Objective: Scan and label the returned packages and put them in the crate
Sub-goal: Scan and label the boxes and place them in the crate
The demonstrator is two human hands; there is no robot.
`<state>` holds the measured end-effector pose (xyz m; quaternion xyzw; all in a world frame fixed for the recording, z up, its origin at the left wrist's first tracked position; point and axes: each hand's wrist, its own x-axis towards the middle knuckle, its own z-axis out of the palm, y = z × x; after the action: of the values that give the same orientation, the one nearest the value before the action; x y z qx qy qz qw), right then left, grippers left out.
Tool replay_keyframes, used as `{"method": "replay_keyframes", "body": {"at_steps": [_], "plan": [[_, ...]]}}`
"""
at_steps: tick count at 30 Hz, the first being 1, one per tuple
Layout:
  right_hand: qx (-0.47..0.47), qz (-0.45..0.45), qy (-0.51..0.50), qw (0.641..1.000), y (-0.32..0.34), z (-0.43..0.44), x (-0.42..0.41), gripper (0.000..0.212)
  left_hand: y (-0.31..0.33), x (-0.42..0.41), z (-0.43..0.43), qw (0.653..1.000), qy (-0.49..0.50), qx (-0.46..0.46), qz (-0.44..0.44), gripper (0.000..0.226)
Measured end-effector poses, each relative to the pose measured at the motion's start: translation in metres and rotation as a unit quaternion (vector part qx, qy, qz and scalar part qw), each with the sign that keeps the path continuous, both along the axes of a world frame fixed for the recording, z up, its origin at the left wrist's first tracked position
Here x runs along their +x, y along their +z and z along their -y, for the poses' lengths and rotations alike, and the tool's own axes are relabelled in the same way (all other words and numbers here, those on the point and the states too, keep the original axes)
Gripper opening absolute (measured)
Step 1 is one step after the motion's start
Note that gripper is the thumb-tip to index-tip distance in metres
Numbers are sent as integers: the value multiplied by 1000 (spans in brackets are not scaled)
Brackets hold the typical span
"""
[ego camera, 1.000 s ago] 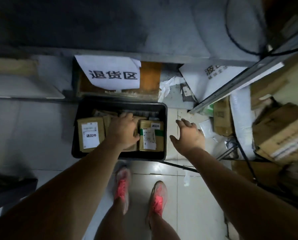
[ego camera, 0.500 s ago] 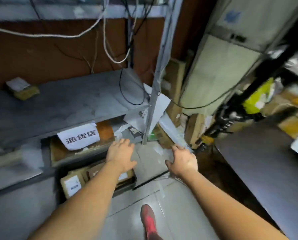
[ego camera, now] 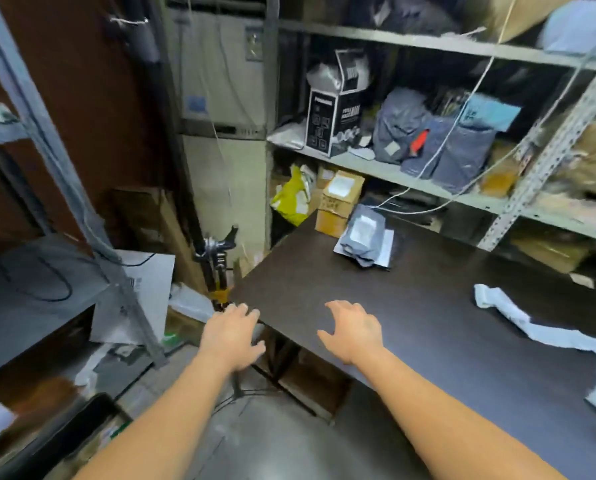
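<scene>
Both my hands are empty with fingers spread. My left hand (ego camera: 232, 336) hovers at the near left corner of the dark table (ego camera: 428, 323). My right hand (ego camera: 353, 332) is over the table's front edge. A grey poly mailer package (ego camera: 364, 237) with a white label lies at the table's far side, next to a cardboard box (ego camera: 339, 202). Only a dark corner of the black crate (ego camera: 57, 441) shows at the bottom left; the packages in it are out of view.
Metal shelves (ego camera: 410, 174) behind the table hold several bags and boxes, with a white cord hanging across. A strip of white paper (ego camera: 518, 320) lies on the table's right. A tripod stand (ego camera: 216, 268) rises at the table's left corner. A grey shelf (ego camera: 36, 289) stands left.
My view has swung up and right from the crate on the floor to the table. My left hand has left the packages in the crate; both hands now reach toward the table.
</scene>
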<state>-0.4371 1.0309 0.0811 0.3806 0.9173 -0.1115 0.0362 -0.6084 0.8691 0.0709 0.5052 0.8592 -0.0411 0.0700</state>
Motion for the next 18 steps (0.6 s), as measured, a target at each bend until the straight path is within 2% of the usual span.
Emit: {"method": "replay_keyframes", "body": {"at_steps": [6, 9, 13, 18], "plan": [[2, -25, -30, 999, 16, -100, 47, 64, 32, 33, -109, 1000, 6, -7, -18, 65], [-18, -57, -52, 997, 25, -143, 49, 61, 48, 34, -159, 999, 31, 31, 29, 64], [-76, -135, -96, 983, 38, -198, 25, 53, 60, 11, -220, 994, 51, 62, 74, 64], [-138, -183, -136, 964, 37, -269, -42, 61, 55, -63, -295, 986, 79, 95, 111, 63]]}}
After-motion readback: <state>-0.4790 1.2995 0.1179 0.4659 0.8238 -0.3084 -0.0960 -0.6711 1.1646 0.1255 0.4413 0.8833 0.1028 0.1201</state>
